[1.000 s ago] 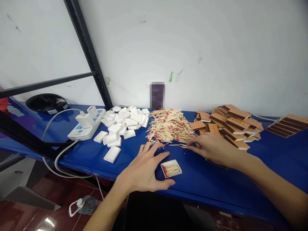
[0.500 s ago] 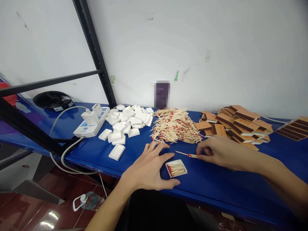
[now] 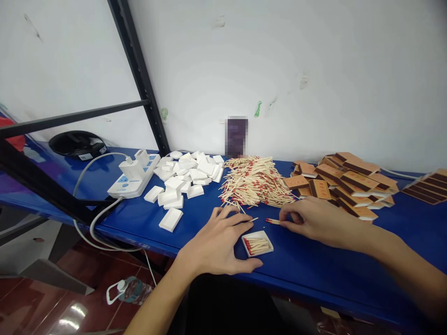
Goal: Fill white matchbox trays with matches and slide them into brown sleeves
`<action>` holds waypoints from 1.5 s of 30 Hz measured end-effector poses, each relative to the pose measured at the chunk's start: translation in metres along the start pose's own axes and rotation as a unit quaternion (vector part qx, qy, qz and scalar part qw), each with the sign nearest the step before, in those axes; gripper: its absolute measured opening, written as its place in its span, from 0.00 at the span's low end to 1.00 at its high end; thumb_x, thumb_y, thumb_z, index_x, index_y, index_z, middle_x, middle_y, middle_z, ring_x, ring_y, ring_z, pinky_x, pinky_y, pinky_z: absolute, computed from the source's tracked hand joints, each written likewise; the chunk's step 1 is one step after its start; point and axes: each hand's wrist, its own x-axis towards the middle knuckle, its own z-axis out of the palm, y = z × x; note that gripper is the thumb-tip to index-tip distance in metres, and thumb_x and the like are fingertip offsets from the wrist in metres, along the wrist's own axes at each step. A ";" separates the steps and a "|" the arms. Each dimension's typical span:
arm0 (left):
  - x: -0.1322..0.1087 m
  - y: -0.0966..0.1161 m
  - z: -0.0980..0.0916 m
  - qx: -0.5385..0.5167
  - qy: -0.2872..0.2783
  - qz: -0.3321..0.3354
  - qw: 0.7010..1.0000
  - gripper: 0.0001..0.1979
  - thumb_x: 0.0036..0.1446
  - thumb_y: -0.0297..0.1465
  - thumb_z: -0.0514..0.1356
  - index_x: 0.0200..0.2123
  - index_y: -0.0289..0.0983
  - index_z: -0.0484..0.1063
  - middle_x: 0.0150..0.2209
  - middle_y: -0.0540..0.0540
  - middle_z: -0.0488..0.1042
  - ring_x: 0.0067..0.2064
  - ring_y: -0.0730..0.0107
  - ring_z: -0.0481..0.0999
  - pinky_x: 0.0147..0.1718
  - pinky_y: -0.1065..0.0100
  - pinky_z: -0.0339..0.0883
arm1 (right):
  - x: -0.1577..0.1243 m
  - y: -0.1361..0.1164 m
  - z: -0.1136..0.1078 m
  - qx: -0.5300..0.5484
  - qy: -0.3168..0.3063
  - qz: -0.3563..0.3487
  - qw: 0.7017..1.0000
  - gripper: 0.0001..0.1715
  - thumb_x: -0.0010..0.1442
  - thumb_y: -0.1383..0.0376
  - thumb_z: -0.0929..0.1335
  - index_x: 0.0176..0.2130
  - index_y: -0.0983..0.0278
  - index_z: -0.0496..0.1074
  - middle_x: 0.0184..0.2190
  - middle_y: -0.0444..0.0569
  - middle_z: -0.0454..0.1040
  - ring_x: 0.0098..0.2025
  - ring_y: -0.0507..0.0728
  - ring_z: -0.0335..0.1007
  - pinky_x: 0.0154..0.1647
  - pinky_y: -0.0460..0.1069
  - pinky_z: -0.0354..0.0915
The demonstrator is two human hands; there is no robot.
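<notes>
My right hand (image 3: 307,218) pinches a few matches (image 3: 273,221) between thumb and fingertips, their red heads pointing left, just above the tabletop. To the left, my left hand (image 3: 220,246) is open, with thumb and fingers spread around a small white matchbox tray (image 3: 267,251). Matches (image 3: 257,244) lie side by side in that tray, red heads on the left. A single match (image 3: 252,220) shows by the left fingertips; whether they touch it I cannot tell. Behind both hands is a large heap of loose matches (image 3: 254,181).
White empty trays (image 3: 190,172) are piled at the left. Orange-brown matchbox sleeves (image 3: 349,179) are heaped at the right, with more sleeves (image 3: 428,186) beyond. A power strip (image 3: 134,179) and black shelf frame (image 3: 139,70) stand left on the blue table (image 3: 331,274).
My right hand has moved slightly left with its matches. A single match has shifted left, towards my left fingertips. My left hand stays around the tray.
</notes>
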 end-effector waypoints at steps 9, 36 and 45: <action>0.001 -0.002 0.001 -0.025 -0.015 0.025 0.999 0.34 0.55 0.48 0.66 0.61 0.40 0.68 0.62 0.45 0.70 0.64 0.49 0.60 0.63 0.46 0.52 | 0.014 -0.018 0.010 -0.003 0.060 -0.015 0.998 0.12 0.66 0.62 0.64 0.38 0.58 0.79 0.25 0.45 0.77 0.26 0.54 0.71 0.28 0.47 0.58; 0.005 -0.013 0.000 0.032 0.129 -0.165 0.977 0.13 0.66 0.29 0.51 0.42 0.38 0.76 0.37 0.46 0.75 0.37 0.63 0.76 0.36 0.64 0.66 | 0.011 -0.029 0.023 0.108 0.133 -0.130 0.977 0.13 0.69 0.62 0.63 0.37 0.62 0.75 0.31 0.48 0.75 0.34 0.55 0.71 0.36 0.49 0.64; 0.005 -0.012 0.004 0.122 0.040 -0.152 0.980 0.18 0.67 0.29 0.49 0.55 0.41 0.73 0.41 0.42 0.73 0.44 0.55 0.74 0.43 0.57 0.67 | 0.016 -0.040 0.014 0.145 0.093 -0.174 0.970 0.19 0.71 0.65 0.58 0.54 0.61 0.71 0.47 0.54 0.74 0.50 0.60 0.70 0.52 0.56 0.67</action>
